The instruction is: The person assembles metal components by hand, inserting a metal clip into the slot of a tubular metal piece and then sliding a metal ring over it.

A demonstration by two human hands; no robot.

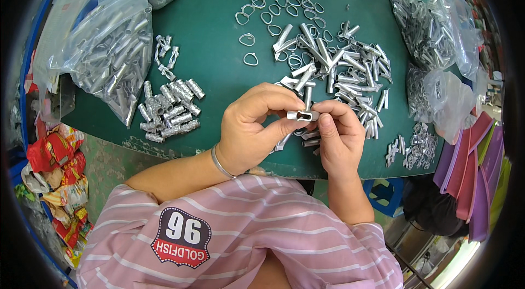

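A short slotted metal tube piece (302, 116) is held up over the front of the green table (213, 22). My left hand (250, 129) pinches its left end between thumb and fingers. The thumb and fingers of my right hand (342, 137) grip the right end. The slot faces up towards me. Just beyond my hands lies a loose heap of silver metal tubes (348, 63) with angled ends. Several thin metal rings (250, 59) are scattered behind and left of that heap. My fingers and palms hide some of the pieces below.
Shiny cylindrical pieces (176, 114) are piled on the left, near linked metal parts (167, 71). A large clear bag of tubes (110, 51) lies at far left. Bagged metal parts (426, 30) line the right side, with small clips (421, 147) near the right front edge.
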